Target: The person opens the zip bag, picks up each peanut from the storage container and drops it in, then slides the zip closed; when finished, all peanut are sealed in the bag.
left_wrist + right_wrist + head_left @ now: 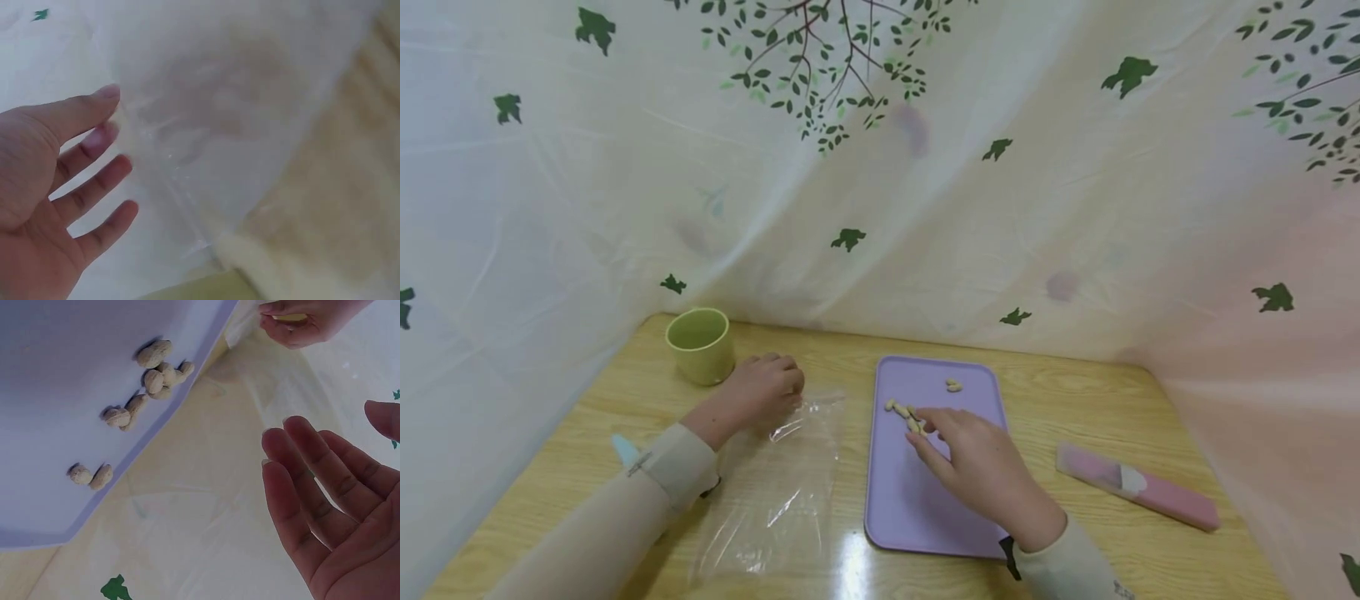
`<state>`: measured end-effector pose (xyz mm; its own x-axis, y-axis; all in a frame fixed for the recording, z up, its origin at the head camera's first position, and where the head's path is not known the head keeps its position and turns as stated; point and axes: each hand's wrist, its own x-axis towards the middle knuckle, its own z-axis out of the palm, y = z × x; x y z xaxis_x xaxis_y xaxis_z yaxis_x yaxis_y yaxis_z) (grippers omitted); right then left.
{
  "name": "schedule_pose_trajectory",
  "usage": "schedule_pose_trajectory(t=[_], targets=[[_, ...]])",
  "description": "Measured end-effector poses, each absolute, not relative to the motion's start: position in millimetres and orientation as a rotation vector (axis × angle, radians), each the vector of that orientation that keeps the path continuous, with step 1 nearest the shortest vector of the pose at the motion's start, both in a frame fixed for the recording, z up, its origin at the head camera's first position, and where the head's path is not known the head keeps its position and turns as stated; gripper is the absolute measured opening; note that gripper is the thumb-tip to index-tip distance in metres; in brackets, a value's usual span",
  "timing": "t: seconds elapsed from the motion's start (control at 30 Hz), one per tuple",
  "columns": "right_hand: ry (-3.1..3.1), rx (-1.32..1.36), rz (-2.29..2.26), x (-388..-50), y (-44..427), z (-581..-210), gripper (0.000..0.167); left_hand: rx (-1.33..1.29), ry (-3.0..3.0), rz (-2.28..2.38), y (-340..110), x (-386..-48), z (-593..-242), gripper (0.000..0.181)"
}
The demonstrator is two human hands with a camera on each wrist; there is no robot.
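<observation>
Pinches, so far as the blur allows, the edge of a clear bag (786, 492) with the left grip (752, 396), left of a purple tray (917, 508) on the surface (1075, 396) and just beside a green cup (702, 354). Poises the right grip (981, 458), loosely spread, over several peanuts (154, 355) lying near the tray's left edge.

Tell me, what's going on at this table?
A person's left hand pinches the edge of a clear plastic bag, while the right hand hovers near tan, unshelled peanuts on a rectangular purple tray, open and holding none. All visible peanuts lie on the tray. A round, yellow-green cup stands beside the left hand.
</observation>
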<state>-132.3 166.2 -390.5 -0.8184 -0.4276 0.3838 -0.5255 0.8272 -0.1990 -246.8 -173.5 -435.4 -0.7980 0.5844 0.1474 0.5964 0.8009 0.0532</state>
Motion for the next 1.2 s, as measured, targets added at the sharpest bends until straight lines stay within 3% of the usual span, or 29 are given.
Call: schedule_pose_trajectory(t=[0.27,0.5,0.77,0.97,1.13,1.2], targets=[[-2.436,0.901,0.651,-134,163,-371,0.020,-1.145,-2.348,-0.006,-160,-210,-391,0.012],[-2.458,0.983,0.791,-133,147,-354,0.027,-1.233,-2.026,0.143,-138,-170,-360,0.006],[-2.594,1.056,0.888,-132,134,-350,0.016,-1.260,-1.873,0.179,-123,-150,-351,0.023],[-2.585,1.071,0.936,-128,135,-354,0.010,-1.271,-1.887,0.106,-121,-145,-352,0.023],[-2.463,1.097,0.953,-125,138,-358,0.006,-1.273,-1.957,-0.162,-117,-147,-355,0.007],[-2.402,1.115,0.946,-125,140,-361,0.005,-1.279,-1.972,-0.284,-116,-149,-356,0.012]])
